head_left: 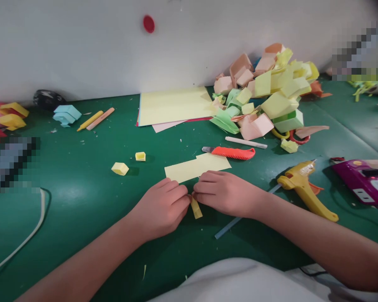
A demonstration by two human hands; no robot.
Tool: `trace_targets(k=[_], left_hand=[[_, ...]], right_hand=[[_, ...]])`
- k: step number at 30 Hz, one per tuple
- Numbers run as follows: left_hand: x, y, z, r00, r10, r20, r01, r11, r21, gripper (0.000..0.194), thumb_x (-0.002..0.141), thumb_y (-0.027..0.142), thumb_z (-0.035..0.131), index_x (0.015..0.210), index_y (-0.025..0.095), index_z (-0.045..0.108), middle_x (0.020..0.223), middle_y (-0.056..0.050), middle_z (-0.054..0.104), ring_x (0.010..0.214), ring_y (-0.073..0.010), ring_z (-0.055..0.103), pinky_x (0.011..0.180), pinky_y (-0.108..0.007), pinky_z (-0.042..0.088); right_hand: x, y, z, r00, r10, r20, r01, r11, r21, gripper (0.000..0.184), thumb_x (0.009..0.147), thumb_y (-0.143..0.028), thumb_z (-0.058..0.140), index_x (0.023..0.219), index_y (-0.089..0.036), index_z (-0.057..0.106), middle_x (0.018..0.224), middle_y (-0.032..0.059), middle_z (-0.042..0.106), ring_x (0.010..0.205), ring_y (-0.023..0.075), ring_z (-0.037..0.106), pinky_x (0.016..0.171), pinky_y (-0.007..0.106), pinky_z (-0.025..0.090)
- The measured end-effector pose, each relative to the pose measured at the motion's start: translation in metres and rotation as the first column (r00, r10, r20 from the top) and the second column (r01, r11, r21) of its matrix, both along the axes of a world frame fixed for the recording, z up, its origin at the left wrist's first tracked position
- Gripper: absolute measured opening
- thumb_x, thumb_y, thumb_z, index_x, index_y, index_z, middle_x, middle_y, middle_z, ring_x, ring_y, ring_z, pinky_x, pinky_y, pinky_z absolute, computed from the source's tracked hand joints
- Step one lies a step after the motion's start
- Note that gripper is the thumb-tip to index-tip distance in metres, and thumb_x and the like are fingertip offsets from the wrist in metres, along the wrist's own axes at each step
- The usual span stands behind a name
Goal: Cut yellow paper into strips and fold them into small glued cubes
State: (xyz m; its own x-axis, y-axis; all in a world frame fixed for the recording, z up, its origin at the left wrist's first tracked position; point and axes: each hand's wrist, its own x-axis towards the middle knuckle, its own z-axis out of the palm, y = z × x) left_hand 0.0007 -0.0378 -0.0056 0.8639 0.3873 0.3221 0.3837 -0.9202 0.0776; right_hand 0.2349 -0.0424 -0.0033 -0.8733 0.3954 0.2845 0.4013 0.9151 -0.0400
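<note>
A narrow yellow paper strip (196, 209) is pinched between my two hands, its lower end sticking out toward me. My left hand (165, 205) grips it from the left with fingers curled. From the other side, my right hand (222, 193) closes on the strip, fingertips almost touching the left ones. Part of the strip is hidden by the fingers. Just beyond lie flat pale yellow paper pieces (189, 168), with a red utility knife (233, 153) resting at their far edge. Two small folded yellow paper shapes, one solid (120, 168) and one box-like (140, 156), sit to the left.
A yellow glue gun (308, 188) with a clear glue stick (228, 227) lies right, beside a purple device (362, 180). Folded paper pieces (264, 92) are heaped at the back right. Paper sheets (176, 105), two crayon-like sticks (96, 119) and a white cable (34, 230) also lie around.
</note>
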Motion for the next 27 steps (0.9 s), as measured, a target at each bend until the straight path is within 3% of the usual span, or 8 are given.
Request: trace_targets(k=[7,11,16,21,27], left_hand=[[0.002,-0.003,0.001,1.000,-0.004,0.000,0.004,1.000,-0.007,0.024,0.098,0.018,0.049,0.087,0.014,0.070,0.075,-0.006,0.061,0.069,-0.0197,0.050,0.064,-0.036,0.040],[0.003,-0.007,0.004,1.000,0.013,0.013,-0.012,0.998,-0.063,0.024,0.096,0.030,0.054,0.091,0.013,0.071,0.079,-0.007,0.063,0.072,-0.0213,0.053,0.065,-0.037,0.041],[0.006,-0.015,0.004,0.996,0.081,0.028,-0.080,0.996,-0.042,0.043,0.092,0.053,0.058,0.092,0.012,0.070,0.082,-0.009,0.065,0.073,-0.0228,0.054,0.067,-0.040,0.042],[0.006,-0.020,0.003,0.998,0.059,0.025,-0.059,0.998,0.004,0.025,0.097,0.038,0.058,0.098,0.015,0.069,0.088,-0.006,0.069,0.074,-0.0202,0.055,0.068,-0.037,0.041],[0.008,-0.022,0.002,0.999,0.011,0.045,-0.011,1.000,-0.015,0.019,0.099,0.033,0.058,0.100,0.017,0.069,0.091,-0.003,0.071,0.075,-0.0181,0.057,0.067,-0.036,0.040]], right_hand=[[0.003,-0.001,0.004,1.000,-0.001,0.024,0.002,0.999,-0.039,0.029,0.103,-0.010,0.045,0.089,-0.014,0.070,0.092,0.0075,0.068,0.089,0.0204,0.054,0.078,0.033,0.046],[0.005,-0.002,0.005,1.000,-0.013,0.028,0.015,0.997,-0.070,0.027,0.103,-0.012,0.046,0.092,-0.014,0.070,0.094,0.0075,0.068,0.089,0.0207,0.054,0.079,0.034,0.046],[0.008,-0.003,0.003,1.000,-0.026,0.011,0.027,0.994,-0.104,0.025,0.103,-0.014,0.046,0.098,-0.015,0.070,0.097,0.0079,0.069,0.089,0.0211,0.054,0.080,0.035,0.046],[0.008,-0.004,0.003,0.999,-0.040,0.009,0.041,0.992,-0.121,0.026,0.104,-0.015,0.046,0.092,-0.015,0.070,0.096,0.0078,0.068,0.089,0.0208,0.054,0.080,0.035,0.046],[0.008,-0.005,0.004,0.999,-0.048,0.013,0.049,0.990,-0.133,0.022,0.102,-0.014,0.050,0.094,-0.014,0.070,0.093,0.0074,0.067,0.090,0.0209,0.054,0.080,0.035,0.045]])
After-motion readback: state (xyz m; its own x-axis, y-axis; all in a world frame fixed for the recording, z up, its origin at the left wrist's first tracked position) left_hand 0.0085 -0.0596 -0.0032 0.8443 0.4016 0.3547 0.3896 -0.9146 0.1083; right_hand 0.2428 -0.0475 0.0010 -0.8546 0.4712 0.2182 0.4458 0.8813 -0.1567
